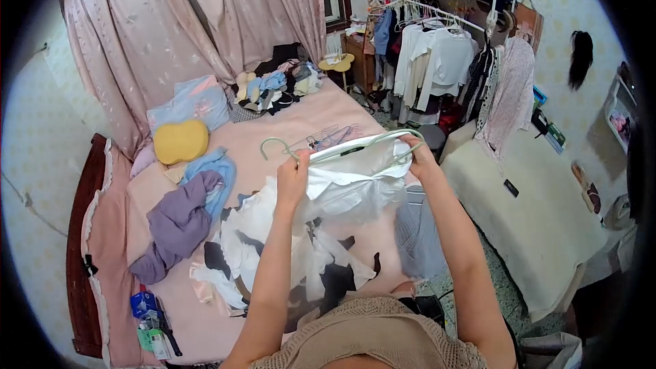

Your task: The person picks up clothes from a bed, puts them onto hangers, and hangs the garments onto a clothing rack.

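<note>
In front of me I hold a white shirt and a pale green clothes hanger over the bed. My left hand is closed on the white cloth and the hanger near its hook, which points left. My right hand is wrapped round the hanger's far end, together with the shirt. The hanger lies partly inside the shirt, so some of it is hidden. Beneath my left forearm lies a black-and-white patterned garment. Below my right hand, a grey-blue garment hangs over the bed edge.
The pink bed bears a purple garment, a yellow cushion, a clothes pile and loose hangers. A rack of clothes stands at the back right. A cloth-covered surface is to my right.
</note>
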The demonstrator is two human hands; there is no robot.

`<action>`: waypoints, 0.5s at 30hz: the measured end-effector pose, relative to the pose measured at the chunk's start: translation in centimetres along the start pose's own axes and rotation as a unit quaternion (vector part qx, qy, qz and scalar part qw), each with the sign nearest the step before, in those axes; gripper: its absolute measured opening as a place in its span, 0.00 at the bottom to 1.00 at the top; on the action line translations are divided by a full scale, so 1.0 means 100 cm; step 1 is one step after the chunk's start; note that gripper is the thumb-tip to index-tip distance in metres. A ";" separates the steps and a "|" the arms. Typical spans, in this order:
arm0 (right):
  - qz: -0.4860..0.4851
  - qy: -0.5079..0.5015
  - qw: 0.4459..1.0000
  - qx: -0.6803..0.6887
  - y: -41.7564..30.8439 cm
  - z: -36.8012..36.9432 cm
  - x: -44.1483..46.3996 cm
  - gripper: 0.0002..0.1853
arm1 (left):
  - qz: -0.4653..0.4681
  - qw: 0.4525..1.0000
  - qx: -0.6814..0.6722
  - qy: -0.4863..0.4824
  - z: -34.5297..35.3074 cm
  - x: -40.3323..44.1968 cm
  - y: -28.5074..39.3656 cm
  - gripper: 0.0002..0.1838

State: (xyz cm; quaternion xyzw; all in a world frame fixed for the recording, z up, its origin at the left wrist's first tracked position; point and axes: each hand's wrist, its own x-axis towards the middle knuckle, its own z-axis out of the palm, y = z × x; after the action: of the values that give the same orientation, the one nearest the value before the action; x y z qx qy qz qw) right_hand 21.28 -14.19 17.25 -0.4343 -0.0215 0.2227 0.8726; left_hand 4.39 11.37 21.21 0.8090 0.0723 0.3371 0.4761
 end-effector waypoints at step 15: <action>-0.216 0.185 0.867 -0.410 -0.029 0.015 -0.016 0.08 | 0.068 0.995 0.070 -0.033 -0.008 -0.010 0.023 0.15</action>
State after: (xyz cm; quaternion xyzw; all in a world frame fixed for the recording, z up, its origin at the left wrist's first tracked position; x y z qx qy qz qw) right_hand 20.57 -15.28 20.68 -0.7704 -0.0419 -0.0852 0.6305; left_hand 2.66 10.30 22.87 0.8541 0.0243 0.3359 0.3963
